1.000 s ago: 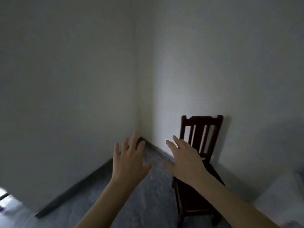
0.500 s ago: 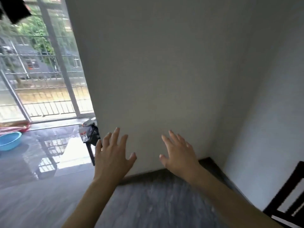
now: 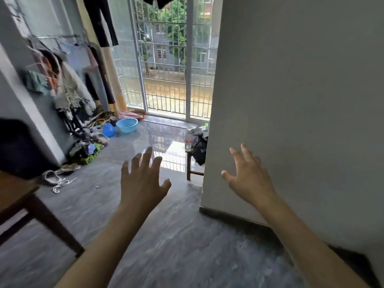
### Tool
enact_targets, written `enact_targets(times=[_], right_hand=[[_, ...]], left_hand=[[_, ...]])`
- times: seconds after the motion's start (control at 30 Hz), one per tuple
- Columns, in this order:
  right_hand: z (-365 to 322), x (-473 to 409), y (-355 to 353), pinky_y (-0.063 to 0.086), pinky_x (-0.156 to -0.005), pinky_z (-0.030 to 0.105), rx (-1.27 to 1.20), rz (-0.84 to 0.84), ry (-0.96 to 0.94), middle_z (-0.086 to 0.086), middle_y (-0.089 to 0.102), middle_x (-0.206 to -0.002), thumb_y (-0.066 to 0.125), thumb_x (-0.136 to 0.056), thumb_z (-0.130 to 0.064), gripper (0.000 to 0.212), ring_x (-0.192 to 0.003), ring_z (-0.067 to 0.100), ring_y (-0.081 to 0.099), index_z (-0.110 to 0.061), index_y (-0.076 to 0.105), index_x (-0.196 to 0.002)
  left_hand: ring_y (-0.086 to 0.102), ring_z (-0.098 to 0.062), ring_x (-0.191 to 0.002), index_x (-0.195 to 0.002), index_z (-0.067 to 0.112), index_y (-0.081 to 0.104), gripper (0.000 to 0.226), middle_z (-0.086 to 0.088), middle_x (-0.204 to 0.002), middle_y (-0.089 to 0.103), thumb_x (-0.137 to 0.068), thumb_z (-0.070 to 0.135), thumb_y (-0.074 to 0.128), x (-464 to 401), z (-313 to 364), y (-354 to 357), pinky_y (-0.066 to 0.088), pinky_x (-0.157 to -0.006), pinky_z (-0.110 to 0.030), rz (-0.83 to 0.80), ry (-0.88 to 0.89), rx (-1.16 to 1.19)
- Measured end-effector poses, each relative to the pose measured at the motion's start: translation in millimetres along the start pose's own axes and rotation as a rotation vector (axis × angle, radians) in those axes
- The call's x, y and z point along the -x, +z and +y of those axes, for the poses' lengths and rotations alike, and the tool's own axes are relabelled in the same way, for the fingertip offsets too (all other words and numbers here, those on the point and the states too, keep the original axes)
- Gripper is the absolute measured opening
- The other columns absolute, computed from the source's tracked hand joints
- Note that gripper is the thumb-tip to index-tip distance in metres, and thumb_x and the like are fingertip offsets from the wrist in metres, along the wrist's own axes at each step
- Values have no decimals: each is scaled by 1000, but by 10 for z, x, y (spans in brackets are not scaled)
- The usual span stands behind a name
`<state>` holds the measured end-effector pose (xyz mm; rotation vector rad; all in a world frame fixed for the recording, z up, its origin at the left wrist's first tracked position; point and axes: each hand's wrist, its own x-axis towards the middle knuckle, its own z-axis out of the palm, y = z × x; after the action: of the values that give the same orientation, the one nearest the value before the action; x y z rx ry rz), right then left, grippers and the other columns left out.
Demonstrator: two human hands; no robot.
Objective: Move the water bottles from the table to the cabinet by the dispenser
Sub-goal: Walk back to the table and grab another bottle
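Observation:
My left hand (image 3: 143, 179) is held out in front of me with its fingers spread, holding nothing. My right hand (image 3: 248, 177) is also raised, fingers spread and empty, in front of the white wall. A clear water bottle (image 3: 188, 142) with a red label stands on a small dark wooden table (image 3: 192, 172) that is half hidden behind the wall corner, beside a dark bundle of cloth (image 3: 199, 146). A green-capped item (image 3: 206, 125) peeks out behind the bundle. No cabinet or dispenser shows.
A white wall (image 3: 291, 100) fills the right side, its corner jutting out. A wooden table (image 3: 18, 196) with a dark object stands at the left. Hanging clothes (image 3: 68, 84), a blue basin (image 3: 126, 125) and shoes (image 3: 54, 177) lie on the left floor. A barred glass door (image 3: 172, 59) is ahead.
The view has swung left from a dark corner with a chair to the bright room with the glass door. Both hands stay raised and empty.

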<state>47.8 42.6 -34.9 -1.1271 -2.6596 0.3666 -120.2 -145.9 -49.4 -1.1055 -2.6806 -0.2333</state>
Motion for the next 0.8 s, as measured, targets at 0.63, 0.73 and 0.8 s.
enact_targets(times=[0.63,0.73,0.8], right_hand=[[-632,-1218,498,26,-115,49,-62,-80,-443,1,15,-166,54,-91,-55,75,-151,25,19,-32,24,-156],[-834,-1381,655,22,-118,47,-52,-124,-512,0,13,-167,53,-92,-56,76,-152,23,15,-34,20,-156],[-970,-1525,748,20,-119,46,-38,-146,-533,0,11,-167,52,-92,-57,76,-152,23,13,-35,19,-157]], left_hand=[[29,-33,-149,-153,26,32,73,-6,-166,22,-92,55,58,-195,-480,186,24,-121,-53,-51,-475,-72],[34,-35,-145,-151,23,39,73,-7,-164,28,-88,53,63,-325,-657,296,26,-119,-56,-36,-496,-65],[35,-35,-145,-150,22,40,74,-7,-164,29,-88,53,64,-451,-781,361,27,-119,-56,-31,-500,-60]])
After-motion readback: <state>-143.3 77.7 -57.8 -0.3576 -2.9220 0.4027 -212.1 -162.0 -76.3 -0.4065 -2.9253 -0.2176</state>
